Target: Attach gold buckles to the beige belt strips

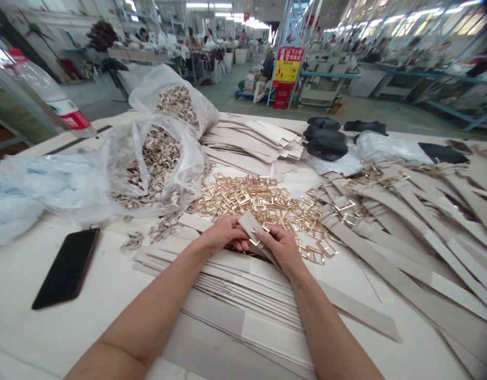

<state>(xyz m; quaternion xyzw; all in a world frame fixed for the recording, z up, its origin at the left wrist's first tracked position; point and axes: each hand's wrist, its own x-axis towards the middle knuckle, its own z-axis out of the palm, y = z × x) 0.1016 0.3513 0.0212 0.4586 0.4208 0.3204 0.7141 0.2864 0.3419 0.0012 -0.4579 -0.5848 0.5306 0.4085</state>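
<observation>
A beige belt strap (249, 224) is held up between my two hands, its short end pointing up and its long part running down to the right. My left hand (225, 234) pinches the strap's left side. With thumb and fingers, my right hand (281, 245) grips the strap where a gold buckle (256, 238) sits against it. Whether the buckle's prong goes through the strap I cannot tell. Beneath my forearms lies a stack of flat beige straps (251, 285). Just beyond my hands spreads a heap of gold buckles (247, 195).
Two clear plastic bags of small beige loops (160, 158) stand at the back left. A black phone (67, 269) lies at left, near a plastic bottle (57, 95). Straps with buckles (410, 227) are piled at right. More straps (253, 138) and black bundles (326, 138) lie behind.
</observation>
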